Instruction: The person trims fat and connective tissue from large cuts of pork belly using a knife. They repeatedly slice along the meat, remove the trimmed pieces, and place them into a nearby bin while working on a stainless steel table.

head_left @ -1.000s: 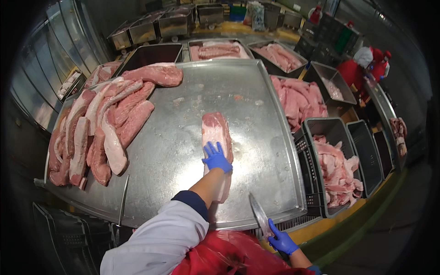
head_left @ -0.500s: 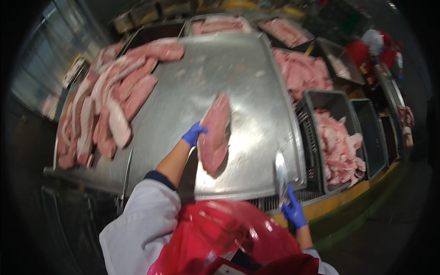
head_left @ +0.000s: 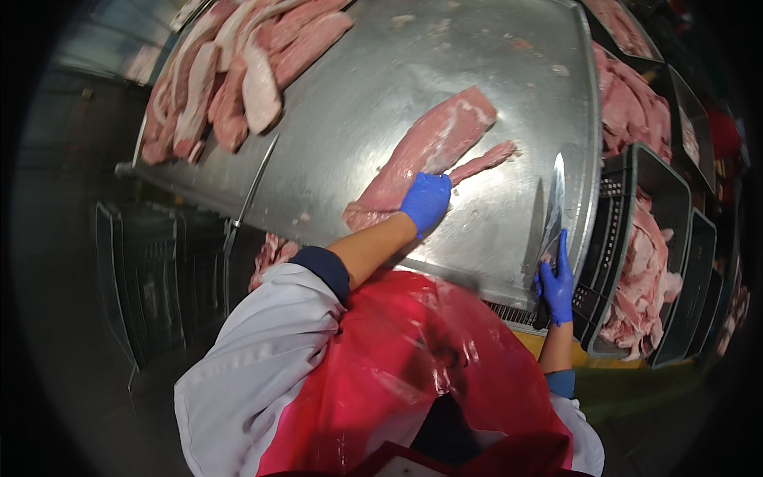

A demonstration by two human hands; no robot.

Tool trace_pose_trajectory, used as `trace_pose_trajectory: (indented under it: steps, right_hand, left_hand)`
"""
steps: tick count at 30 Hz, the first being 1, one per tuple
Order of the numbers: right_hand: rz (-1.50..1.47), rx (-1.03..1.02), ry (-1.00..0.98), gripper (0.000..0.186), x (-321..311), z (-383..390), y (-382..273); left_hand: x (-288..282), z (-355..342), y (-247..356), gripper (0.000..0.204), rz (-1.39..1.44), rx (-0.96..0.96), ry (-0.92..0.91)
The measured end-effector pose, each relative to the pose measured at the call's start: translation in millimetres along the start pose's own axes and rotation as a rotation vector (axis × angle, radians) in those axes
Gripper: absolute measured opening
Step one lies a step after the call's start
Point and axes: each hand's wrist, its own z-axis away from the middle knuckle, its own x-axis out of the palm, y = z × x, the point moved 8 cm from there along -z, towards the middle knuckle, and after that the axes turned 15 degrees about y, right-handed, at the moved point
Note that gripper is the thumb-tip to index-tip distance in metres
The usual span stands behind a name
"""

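A long, pale pink piece of meat (head_left: 433, 135) lies diagonally on the steel worktop (head_left: 358, 95). My gloved left hand (head_left: 425, 203) has its fingers curled round a narrow meat strip (head_left: 486, 160) along that piece's right side. At the worktop's right edge, my gloved right hand (head_left: 556, 282) grips a long knife (head_left: 555, 207) by its handle, blade pointing away from me. A pile of long meat pieces (head_left: 262, 95) rests at the back left. Below it, a thin metal rod (head_left: 253, 179) lies near the left front edge.
A dark crate of pale trimmings (head_left: 640, 294) stands at my right, with further empty-looking crates (head_left: 699, 278) beside it. Behind are trays of meat (head_left: 632, 107). Dark crates (head_left: 143, 278) stand at lower left. A red-clothed person (head_left: 723, 135) is at far right.
The meat has been turned over and now lies diagonally, a narrow strip showing beside it. My left hand shifted from its side onto that strip. The view has swung, moving the worktop rightward.
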Motion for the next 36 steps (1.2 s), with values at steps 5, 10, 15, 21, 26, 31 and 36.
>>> trace_pose_trajectory:
  steps: [5,10,15,21,26,31,36]
  right_hand:
    - [0.115,-0.15,-0.074,0.077,38,-36,-10]
    - [0.23,-0.465,-0.392,0.078,183,-45,-53]
    - [0.248,-0.217,-0.608,0.078,339,-32,-70]
    - [0.578,-0.448,-0.833,0.079,321,40,-33]
    - [0.46,-0.027,-0.819,0.08,351,61,-55]
    - [0.405,0.036,-0.922,0.078,321,115,-50]
    - [0.334,-0.778,-0.842,0.071,420,95,-44]
  left_hand:
    - [-66,68,-20,0.018,0.325,-0.142,0.05]
    - [-153,144,-110,0.013,0.858,-0.494,0.447]
    - [-176,116,-157,0.016,1.104,-0.574,0.465]
    - [-195,52,-161,0.018,1.338,-0.561,0.292]
    - [-244,50,-142,0.009,1.334,-0.383,0.468]
    - [-320,107,-167,0.017,1.435,-0.221,0.514]
    - [-391,241,-208,0.02,1.387,-0.601,0.996]
